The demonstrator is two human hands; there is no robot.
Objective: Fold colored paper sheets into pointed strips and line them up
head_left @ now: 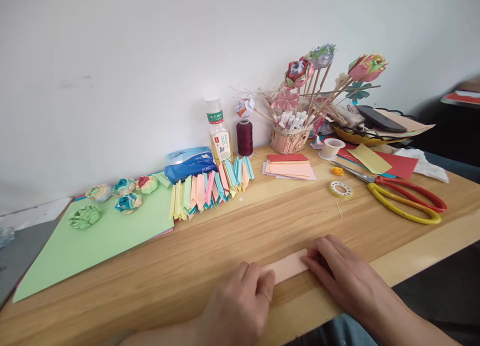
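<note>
A narrow pale pink strip of paper lies on the wooden table near its front edge. My left hand is closed on the strip's left end, a ring on one finger. At the other end, my right hand pinches the paper between thumb and fingers. Whether the strip is folded double cannot be told. Beyond the hands stand several folded paper pieces in yellow, green, pink and blue. A stack of cut paper pieces lies farther back.
Scissors, a tape roll and a small stick lie to the right. On the left, paper flowers rest on green sheets. A bottle, thread spool and flower basket stand along the wall.
</note>
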